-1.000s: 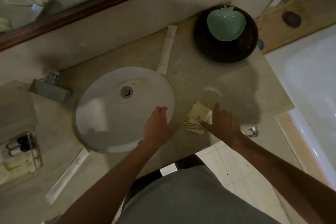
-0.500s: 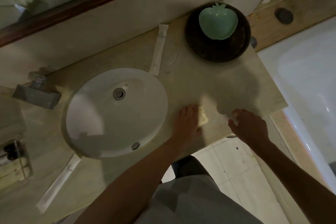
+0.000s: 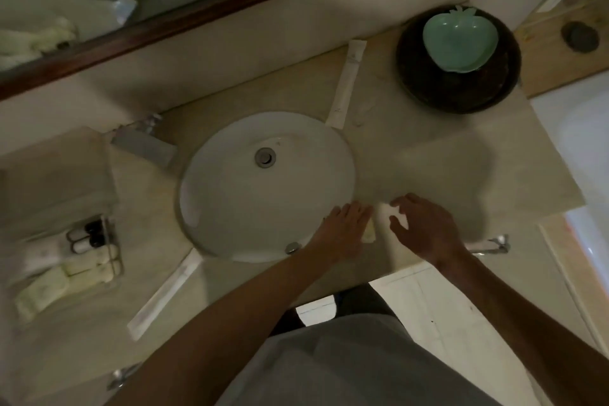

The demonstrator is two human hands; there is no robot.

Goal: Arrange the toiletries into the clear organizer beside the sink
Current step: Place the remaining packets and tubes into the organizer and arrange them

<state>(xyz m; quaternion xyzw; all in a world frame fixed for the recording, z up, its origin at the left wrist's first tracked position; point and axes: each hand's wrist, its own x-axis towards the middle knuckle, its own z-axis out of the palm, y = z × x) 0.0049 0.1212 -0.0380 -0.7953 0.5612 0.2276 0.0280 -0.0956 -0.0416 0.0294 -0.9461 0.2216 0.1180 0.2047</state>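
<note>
Task part done: sachets still on the counter.
Fingers of the left hand (image 3: 346, 227) and right hand (image 3: 428, 227), loosely spread, close on small pale sachets (image 3: 379, 224); two long packets (image 3: 342, 86) (image 3: 164, 293) lie loose; clear organizer (image 3: 108, 250), far left, already holds bottles.

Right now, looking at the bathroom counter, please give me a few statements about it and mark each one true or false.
1. The green dish sits inside the dark bowl. True.
2. The clear organizer stands right of the sink. False: it stands left of it.
3. Both the left hand and the right hand are at the small packets near the counter edge. True.
4. The organizer is empty. False: small bottles already lie in it.
5. A long white packet lies in the sink. False: it lies on the counter behind it.
</note>
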